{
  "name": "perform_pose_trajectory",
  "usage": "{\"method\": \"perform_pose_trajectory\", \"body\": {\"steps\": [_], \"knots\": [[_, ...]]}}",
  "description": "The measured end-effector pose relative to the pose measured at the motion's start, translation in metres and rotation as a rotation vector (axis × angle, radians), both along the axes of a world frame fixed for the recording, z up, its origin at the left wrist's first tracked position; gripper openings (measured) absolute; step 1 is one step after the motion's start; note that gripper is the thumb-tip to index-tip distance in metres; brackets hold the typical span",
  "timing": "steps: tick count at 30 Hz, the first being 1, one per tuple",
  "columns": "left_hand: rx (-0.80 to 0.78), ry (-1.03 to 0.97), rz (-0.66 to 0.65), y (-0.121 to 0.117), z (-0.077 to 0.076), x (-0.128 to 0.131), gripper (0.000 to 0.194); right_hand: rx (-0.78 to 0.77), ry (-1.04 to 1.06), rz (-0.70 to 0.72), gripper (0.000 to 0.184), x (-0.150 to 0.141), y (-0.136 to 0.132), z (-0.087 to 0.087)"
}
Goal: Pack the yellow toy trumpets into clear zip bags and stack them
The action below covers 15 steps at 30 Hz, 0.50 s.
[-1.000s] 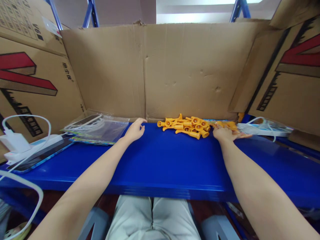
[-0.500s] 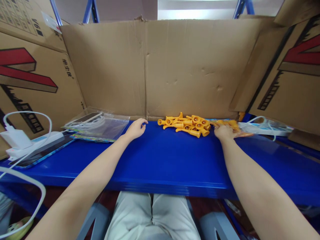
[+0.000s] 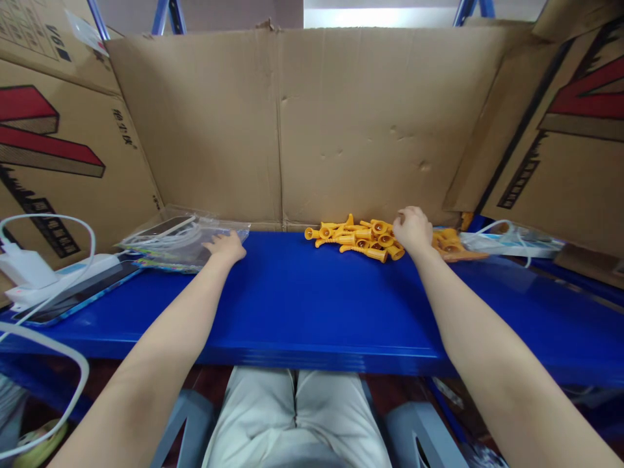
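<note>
My left hand is over the near right part of the clear plastic bags, its fingers spread. I cannot tell whether the fingertips touch the plastic. At the right end of a loose pile of yellow horn-shaped plastic parts is my right hand. Its fingers are loosely bent towards the pile, and nothing shows in them. Just right of that wrist lies a clear bag of more yellow parts, partly hidden by the hand and forearm.
A blue shelf carries everything, with a cardboard wall behind it. On the left are a phone, a white power strip, a charger and cables. Another white strip with a cable lies at the right.
My left hand has moved left from the bare shelf to the plastic bags, its fingers spreading. My right hand has let go of the bag of yellow parts and moved left and up to the loose pile.
</note>
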<state>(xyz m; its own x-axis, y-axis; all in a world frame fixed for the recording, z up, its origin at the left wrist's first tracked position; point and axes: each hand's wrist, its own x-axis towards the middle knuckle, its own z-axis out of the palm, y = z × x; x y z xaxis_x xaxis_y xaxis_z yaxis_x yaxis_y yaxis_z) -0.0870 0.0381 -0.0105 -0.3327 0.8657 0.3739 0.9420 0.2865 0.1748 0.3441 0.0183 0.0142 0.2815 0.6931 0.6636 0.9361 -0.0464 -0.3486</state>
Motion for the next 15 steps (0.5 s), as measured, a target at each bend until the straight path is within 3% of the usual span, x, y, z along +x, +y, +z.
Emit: {"method": "perform_pose_trajectory", "body": {"steps": [2, 5, 10, 15], "knots": [[-0.176, -0.036, 0.076, -0.008, 0.008, 0.0, 0.052, 0.049, -0.037, 0.074, 0.036, -0.009, 0.001, 0.004], [-0.274, -0.039, 0.065, -0.017, 0.015, 0.004, 0.05, 0.073, -0.099, 0.186, 0.034, -0.021, 0.001, 0.008], [-0.276, -0.039, 0.066, -0.019, 0.015, 0.004, 0.046, -0.033, -0.19, 0.333, 0.031, -0.033, -0.001, 0.01], [-0.219, -0.014, 0.056, -0.021, 0.016, 0.004, 0.044, -0.179, -0.23, 0.34, 0.034, -0.039, -0.004, 0.008]]}}
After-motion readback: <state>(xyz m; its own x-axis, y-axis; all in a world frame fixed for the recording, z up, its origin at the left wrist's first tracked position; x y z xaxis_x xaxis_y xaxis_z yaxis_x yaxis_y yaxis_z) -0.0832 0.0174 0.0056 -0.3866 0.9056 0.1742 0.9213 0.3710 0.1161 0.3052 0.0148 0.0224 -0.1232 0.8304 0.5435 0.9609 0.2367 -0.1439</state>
